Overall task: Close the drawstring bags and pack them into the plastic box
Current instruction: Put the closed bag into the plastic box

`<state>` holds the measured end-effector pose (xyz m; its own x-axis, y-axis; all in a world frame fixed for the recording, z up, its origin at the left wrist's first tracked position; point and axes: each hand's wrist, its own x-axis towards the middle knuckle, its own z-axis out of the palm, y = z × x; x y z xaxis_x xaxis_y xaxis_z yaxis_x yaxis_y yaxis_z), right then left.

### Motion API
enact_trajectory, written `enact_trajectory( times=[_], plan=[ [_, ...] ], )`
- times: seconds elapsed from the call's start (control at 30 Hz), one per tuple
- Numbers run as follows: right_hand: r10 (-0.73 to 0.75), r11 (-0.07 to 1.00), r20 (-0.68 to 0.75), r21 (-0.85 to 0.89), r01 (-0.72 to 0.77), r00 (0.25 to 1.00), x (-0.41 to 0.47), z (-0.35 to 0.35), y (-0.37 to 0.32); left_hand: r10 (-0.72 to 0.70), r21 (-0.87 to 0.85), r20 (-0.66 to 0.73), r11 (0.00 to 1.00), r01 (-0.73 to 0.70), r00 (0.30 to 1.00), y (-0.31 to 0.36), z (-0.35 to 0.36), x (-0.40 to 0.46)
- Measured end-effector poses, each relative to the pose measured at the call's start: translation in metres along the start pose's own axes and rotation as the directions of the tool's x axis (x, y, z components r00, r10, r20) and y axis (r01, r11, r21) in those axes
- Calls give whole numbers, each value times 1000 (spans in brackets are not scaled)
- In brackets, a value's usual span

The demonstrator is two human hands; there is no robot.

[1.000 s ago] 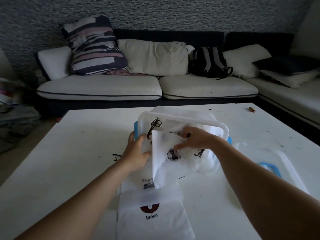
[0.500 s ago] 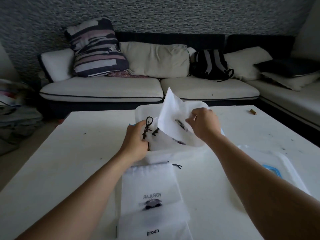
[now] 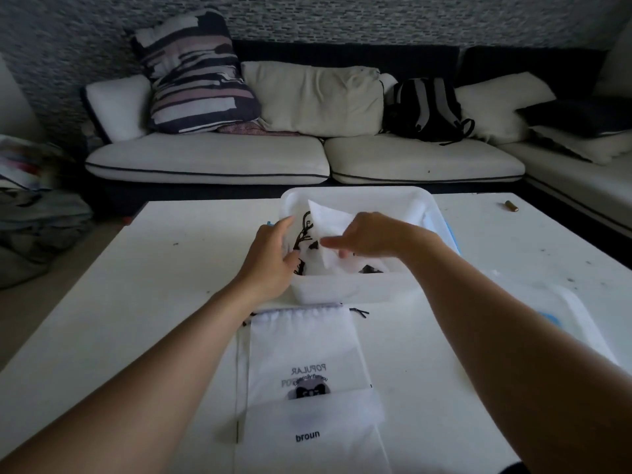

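Nearest, two flat white bags [image 3: 301,357] lie overlapped on the table [image 3: 102,319], the lower one printed "broun". To their right lies the lid [image 3: 561,323] (blue latch showing). Just beyond the bags stands the box [image 3: 342,289]. The left hand [image 3: 273,258] curls round its near left rim. The right hand [image 3: 369,234] pinches a white bag [image 3: 330,222] inside the box, beside black cords [image 3: 302,234]. Beyond stands a sofa [image 3: 212,155] with a backpack [image 3: 424,109].

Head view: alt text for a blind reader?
Both hands, left hand and right hand, tuck a white drawstring bag into a plastic box on a white table. More bags lie flat nearer the camera; a sofa stands behind.
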<state>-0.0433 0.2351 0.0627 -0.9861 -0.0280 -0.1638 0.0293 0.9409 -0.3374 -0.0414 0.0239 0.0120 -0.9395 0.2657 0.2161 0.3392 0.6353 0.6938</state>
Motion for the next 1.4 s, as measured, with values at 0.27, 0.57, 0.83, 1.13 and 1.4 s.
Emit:
enact_trajectory(
  times=[0.27, 0.57, 0.83, 1.13, 1.4],
  plan=[
    [-63, 970, -66, -239, 45, 996, -8, 1, 6, -14, -60, 92, 998, 20, 996, 0, -8, -4],
    [-491, 864, 1, 124, 487, 871, -68, 32, -78, -65, -105, 19, 992, 67, 998, -12, -26, -9],
    [-186, 941, 282, -225, 253, 941, -46, 118, -43, -572, 400, 251, 796, 454, 781, -37, -45, -58],
    [-104, 976, 159, 205, 70, 982, -22, 110, -45, -559, 460, 309, 796, 393, 770, -55, -2, -73],
    [-4, 888, -12, 460, 10, 1000, -28, 74, -43, -550, 132, 226, 835, 534, 804, -72, -38, -60]
  ],
)
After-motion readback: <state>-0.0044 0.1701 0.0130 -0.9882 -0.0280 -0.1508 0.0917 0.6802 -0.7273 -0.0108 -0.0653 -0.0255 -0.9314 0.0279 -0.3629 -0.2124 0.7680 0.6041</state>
